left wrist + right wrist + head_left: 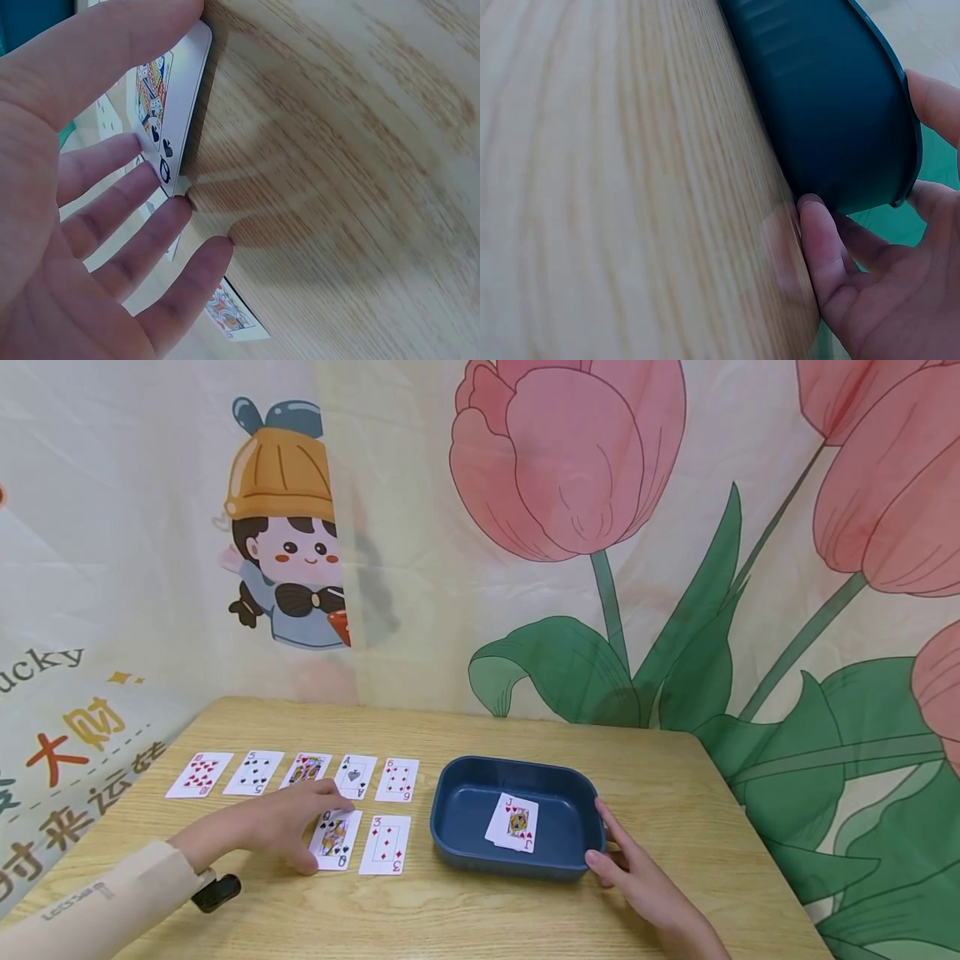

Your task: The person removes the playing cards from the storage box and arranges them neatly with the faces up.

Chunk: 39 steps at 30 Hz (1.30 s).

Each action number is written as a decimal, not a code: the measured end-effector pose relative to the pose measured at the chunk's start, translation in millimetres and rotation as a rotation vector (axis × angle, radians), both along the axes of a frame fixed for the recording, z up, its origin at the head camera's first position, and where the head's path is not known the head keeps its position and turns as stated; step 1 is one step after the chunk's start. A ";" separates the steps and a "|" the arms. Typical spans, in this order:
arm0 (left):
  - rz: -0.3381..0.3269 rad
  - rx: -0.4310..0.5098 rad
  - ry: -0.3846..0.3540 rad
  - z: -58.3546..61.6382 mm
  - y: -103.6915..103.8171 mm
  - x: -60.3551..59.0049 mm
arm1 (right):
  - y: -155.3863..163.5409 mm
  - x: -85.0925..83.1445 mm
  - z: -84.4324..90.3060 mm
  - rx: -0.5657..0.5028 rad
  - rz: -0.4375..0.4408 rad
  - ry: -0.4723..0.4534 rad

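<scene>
My left hand [322,833] reaches over the lower row of cards and pinches the queen of spades [337,847] between thumb and fingers. In the left wrist view that queen of spades [161,90] is tipped up off the wood under my left hand [184,112]. A three of diamonds [386,845] lies beside it. My right hand [600,837] grips the front right corner of the dark blue tray [517,768], thumb against the tray [832,97] wall. A jack card [513,822] lies face up inside the tray.
Several cards [300,772] lie face up in a row behind my left hand on the wooden table [465,910]. A printed fabric backdrop [570,527] hangs behind the table. The table's right edge runs close to the tray.
</scene>
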<state>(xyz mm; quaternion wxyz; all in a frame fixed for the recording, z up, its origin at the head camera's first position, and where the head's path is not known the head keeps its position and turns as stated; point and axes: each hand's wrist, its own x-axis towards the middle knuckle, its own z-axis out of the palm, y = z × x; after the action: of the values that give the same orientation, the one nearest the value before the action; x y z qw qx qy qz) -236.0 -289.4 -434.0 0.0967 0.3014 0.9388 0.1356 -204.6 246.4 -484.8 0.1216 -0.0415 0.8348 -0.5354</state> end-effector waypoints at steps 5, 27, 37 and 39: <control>-0.006 -0.015 0.011 0.7 0.9 -0.2 | -0.7 0.6 0.0 0.009 -0.020 -0.011; -0.051 -0.041 0.041 3.6 0.6 -2.8 | -0.1 -1.1 -0.1 0.006 0.013 0.009; -0.063 0.032 0.172 43.5 35.2 -15.2 | -0.1 -0.8 -0.2 0.005 -0.004 0.010; -0.072 0.048 0.190 52.9 48.1 -17.3 | -0.3 -0.4 -0.2 0.005 -0.012 0.004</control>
<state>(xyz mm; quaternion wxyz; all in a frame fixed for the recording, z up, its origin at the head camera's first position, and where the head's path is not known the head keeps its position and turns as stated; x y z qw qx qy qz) -253.2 -241.3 -381.1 0.0050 0.3484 0.9289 0.1251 -205.0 246.0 -485.0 0.1168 -0.0372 0.8367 -0.5338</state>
